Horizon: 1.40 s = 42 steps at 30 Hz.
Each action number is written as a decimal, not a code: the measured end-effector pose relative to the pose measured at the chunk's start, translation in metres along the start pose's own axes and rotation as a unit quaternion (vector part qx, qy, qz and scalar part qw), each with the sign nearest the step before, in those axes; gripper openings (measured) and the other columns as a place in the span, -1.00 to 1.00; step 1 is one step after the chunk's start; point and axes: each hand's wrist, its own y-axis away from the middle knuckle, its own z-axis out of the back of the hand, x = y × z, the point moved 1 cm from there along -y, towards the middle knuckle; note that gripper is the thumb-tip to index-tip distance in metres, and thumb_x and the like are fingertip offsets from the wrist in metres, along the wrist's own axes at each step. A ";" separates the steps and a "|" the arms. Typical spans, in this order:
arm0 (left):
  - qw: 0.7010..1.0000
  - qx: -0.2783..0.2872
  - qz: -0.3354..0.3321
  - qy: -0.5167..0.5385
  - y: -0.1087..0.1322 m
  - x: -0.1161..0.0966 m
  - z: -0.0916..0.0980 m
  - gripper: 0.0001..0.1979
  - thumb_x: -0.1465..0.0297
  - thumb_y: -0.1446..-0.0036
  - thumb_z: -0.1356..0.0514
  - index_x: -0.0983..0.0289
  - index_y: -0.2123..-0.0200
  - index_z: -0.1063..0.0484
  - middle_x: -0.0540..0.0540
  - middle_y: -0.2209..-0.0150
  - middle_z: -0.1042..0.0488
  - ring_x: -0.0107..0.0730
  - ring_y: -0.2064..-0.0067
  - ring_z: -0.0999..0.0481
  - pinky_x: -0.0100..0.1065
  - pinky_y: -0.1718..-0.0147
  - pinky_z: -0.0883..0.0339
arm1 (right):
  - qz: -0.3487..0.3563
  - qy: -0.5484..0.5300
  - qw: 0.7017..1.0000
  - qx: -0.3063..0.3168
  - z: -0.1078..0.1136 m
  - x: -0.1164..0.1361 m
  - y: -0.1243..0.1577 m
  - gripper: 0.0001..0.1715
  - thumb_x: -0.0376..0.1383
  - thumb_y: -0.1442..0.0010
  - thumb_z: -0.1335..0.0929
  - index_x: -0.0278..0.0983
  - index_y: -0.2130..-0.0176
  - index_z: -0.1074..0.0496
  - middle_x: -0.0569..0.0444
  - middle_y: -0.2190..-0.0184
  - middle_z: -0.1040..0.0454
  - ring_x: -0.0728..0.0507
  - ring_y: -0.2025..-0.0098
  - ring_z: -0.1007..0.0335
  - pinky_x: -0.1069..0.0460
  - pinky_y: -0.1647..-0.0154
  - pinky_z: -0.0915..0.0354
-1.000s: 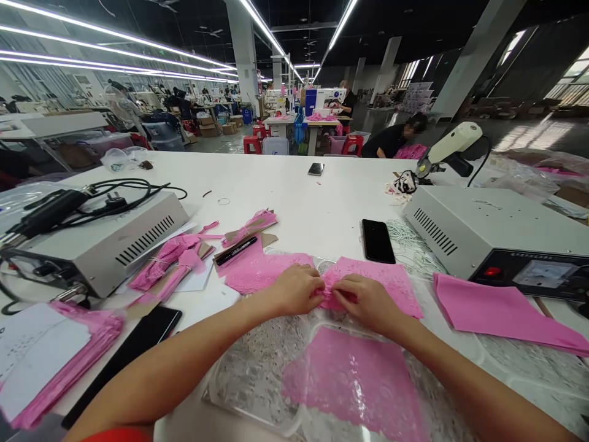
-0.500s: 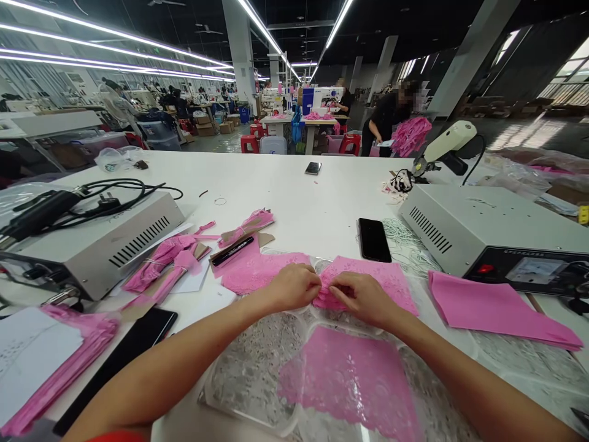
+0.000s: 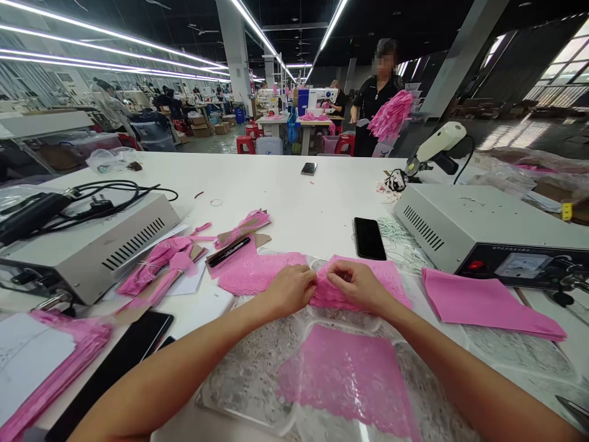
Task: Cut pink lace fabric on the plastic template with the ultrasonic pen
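Pink lace pieces lie in two stacks, a right stack and a left stack. My left hand is closed, its fingertips pinched at the left edge of the right stack. My right hand rests over that same stack, with thumb and index finger bent together at the lace; the exact grip is partly hidden. Nearer to me, a single pink lace panel lies flat on a clear, patterned plastic sheet. A black marker lies on pink fabric beside the left stack.
Grey metal machine boxes stand left and right. A black phone and folded pink fabric lie right of centre. Tied pink strips lie left. Beyond the table a person holds a pink bundle.
My right hand's fingertips have lifted slightly at the lace; my left hand keeps its pinch. The person beyond the table has straightened up, and the pink bundle is higher. The view has shifted slightly.
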 end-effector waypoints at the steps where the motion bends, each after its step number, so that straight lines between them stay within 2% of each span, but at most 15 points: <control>1: 1.000 -0.010 0.004 0.003 0.001 -0.001 0.002 -0.85 0.35 -0.30 -0.19 0.32 0.20 -0.47 0.08 0.21 -0.50 -0.34 0.19 -0.52 -0.22 0.16 -0.44 | -0.004 -0.012 1.000 -0.016 0.005 0.002 0.001 -0.72 -0.19 -0.16 -0.26 -0.23 0.54 -0.29 0.18 0.62 -0.31 -0.01 0.57 -0.20 0.08 0.56 -0.14; 5: 0.998 -0.062 0.020 0.016 0.001 -0.018 0.012 -0.89 0.45 -0.26 -0.17 0.30 0.29 -0.50 0.13 0.23 -0.51 -0.26 0.14 -0.49 -0.25 0.12 -0.36 | -0.024 -0.050 0.994 -0.089 0.025 0.006 0.005 -0.70 -0.09 -0.20 -0.26 -0.22 0.45 -0.31 0.18 0.63 -0.32 -0.03 0.59 -0.26 0.06 0.56 -0.23; 8: 0.996 -0.087 0.026 0.023 -0.007 -0.046 0.014 -0.83 0.32 -0.23 -0.21 0.29 0.32 -0.51 0.14 0.25 -0.51 -0.20 0.16 -0.48 -0.21 0.11 -0.32 | -0.034 -0.071 0.986 -0.150 0.035 0.005 0.009 -0.70 -0.06 -0.20 -0.28 -0.22 0.42 -0.30 0.17 0.63 -0.36 -0.05 0.58 -0.36 0.05 0.53 -0.32; 12: 0.994 -0.099 0.030 0.027 -0.035 -0.089 -0.001 -0.63 0.10 -0.14 -0.25 0.29 0.48 -0.50 0.14 0.39 -0.49 -0.13 0.22 -0.47 -0.13 0.09 -0.27 | -0.032 -0.081 0.970 -0.225 0.046 0.007 0.015 -0.69 -0.06 -0.18 -0.31 -0.23 0.42 -0.31 0.17 0.61 -0.38 -0.05 0.59 -0.42 0.06 0.55 -0.36; 14: 0.993 -0.106 0.040 0.028 -0.053 -0.105 -0.010 -0.63 0.12 -0.14 -0.24 0.30 0.51 -0.49 0.14 0.44 -0.47 -0.14 0.26 -0.47 -0.15 0.15 -0.27 | -0.027 -0.082 0.961 -0.262 0.056 0.009 0.019 -0.68 -0.05 -0.17 -0.33 -0.23 0.43 -0.31 0.18 0.61 -0.39 -0.05 0.59 -0.43 0.06 0.55 -0.37; 16: 0.991 -0.120 0.052 0.028 -0.069 -0.117 -0.018 -0.71 0.24 -0.18 -0.21 0.31 0.49 -0.50 0.14 0.44 -0.47 -0.17 0.30 -0.47 -0.17 0.21 -0.26 | -0.023 -0.082 0.948 -0.306 0.072 0.009 0.026 -0.65 -0.01 -0.17 -0.33 -0.23 0.42 -0.31 0.17 0.61 -0.41 -0.06 0.59 -0.44 0.05 0.54 -0.40; 19: 0.988 -0.145 0.041 0.025 -0.085 -0.130 -0.023 -0.83 0.41 -0.18 -0.16 0.31 0.43 -0.50 0.15 0.39 -0.48 -0.19 0.29 -0.47 -0.19 0.25 -0.25 | -0.031 -0.070 0.919 -0.388 0.107 0.006 0.049 -0.61 0.05 -0.18 -0.31 -0.22 0.37 -0.30 0.13 0.58 -0.47 -0.08 0.54 -0.48 0.02 0.48 -0.45; 23: 0.983 -0.169 -0.064 0.017 -0.084 -0.148 -0.029 -0.90 0.50 -0.13 -0.14 0.31 0.38 -0.46 0.15 0.32 -0.48 -0.17 0.22 -0.45 -0.17 0.19 -0.26 | -0.091 -0.018 0.876 -0.473 0.142 -0.008 0.114 -0.61 0.05 -0.18 -0.30 -0.20 0.35 -0.29 0.13 0.58 -0.49 -0.08 0.54 -0.48 0.02 0.44 -0.45; 25: 0.974 -0.171 -0.149 0.009 -0.072 -0.156 -0.036 -0.91 0.50 -0.13 -0.14 0.30 0.40 -0.44 0.14 0.32 -0.47 -0.19 0.22 -0.42 -0.15 0.14 -0.25 | -0.141 0.016 0.868 -0.476 0.144 -0.016 0.155 -0.66 0.00 -0.18 -0.30 -0.20 0.41 -0.30 0.15 0.65 -0.45 -0.06 0.61 -0.42 0.06 0.53 -0.38; 27: 0.956 -0.162 -0.244 -0.002 -0.055 -0.164 -0.046 -0.89 0.50 -0.12 -0.13 0.28 0.43 -0.42 0.12 0.36 -0.46 -0.22 0.26 -0.39 -0.15 0.10 -0.25 | -0.199 0.046 0.869 -0.450 0.136 -0.025 0.195 -0.67 -0.05 -0.17 -0.30 -0.20 0.49 -0.31 0.19 0.77 -0.36 -0.04 0.73 -0.29 0.08 0.67 -0.24; 29: 0.934 -0.147 -0.326 -0.012 -0.036 -0.168 -0.057 -0.85 0.56 -0.10 -0.10 0.27 0.46 -0.39 0.08 0.44 -0.42 -0.27 0.33 -0.35 -0.15 0.08 -0.25 | -0.249 0.075 0.869 -0.420 0.125 -0.033 0.229 -0.66 -0.08 -0.14 -0.30 -0.20 0.55 -0.33 0.19 0.80 -0.32 -0.03 0.77 -0.23 0.07 0.69 -0.18; 33: 0.899 -0.111 -0.424 -0.013 -0.008 -0.172 -0.065 -0.88 0.59 -0.05 -0.11 0.28 0.43 -0.39 0.07 0.46 -0.40 -0.31 0.38 -0.32 -0.15 0.05 -0.27 | -0.327 0.137 0.861 -0.364 0.113 -0.046 0.273 -0.73 -0.12 -0.05 -0.29 -0.19 0.58 -0.37 0.16 0.69 -0.42 -0.06 0.64 -0.31 0.06 0.60 -0.17; 35: 0.900 -0.075 -0.429 0.000 -0.004 -0.172 -0.060 -0.95 0.53 0.01 -0.15 0.28 0.44 -0.38 0.09 0.43 -0.41 -0.30 0.38 -0.33 -0.16 0.13 -0.30 | -0.357 0.164 0.856 -0.336 0.112 -0.050 0.284 -0.73 -0.13 -0.05 -0.27 -0.18 0.58 -0.36 0.17 0.68 -0.41 -0.06 0.62 -0.31 0.05 0.57 -0.16; 39: 0.926 0.060 -0.369 0.059 -0.007 -0.168 -0.047 -0.94 0.49 0.05 -0.16 0.26 0.44 -0.41 0.07 0.42 -0.44 -0.30 0.37 -0.40 -0.21 0.24 -0.33 | -0.381 0.200 0.848 -0.310 0.112 -0.050 0.294 -0.77 -0.16 -0.04 -0.24 -0.17 0.57 -0.33 0.19 0.69 -0.38 -0.08 0.62 -0.30 0.03 0.54 -0.12; 42: 0.934 0.075 -0.343 0.066 -0.014 -0.165 -0.041 -0.85 0.52 -0.08 -0.11 0.25 0.38 -0.48 0.06 0.39 -0.48 -0.33 0.35 -0.47 -0.27 0.27 -0.35 | -0.369 0.217 0.852 -0.300 0.110 -0.046 0.293 -0.79 -0.17 -0.08 -0.23 -0.16 0.51 -0.33 0.19 0.68 -0.38 -0.08 0.61 -0.30 0.03 0.52 -0.12</control>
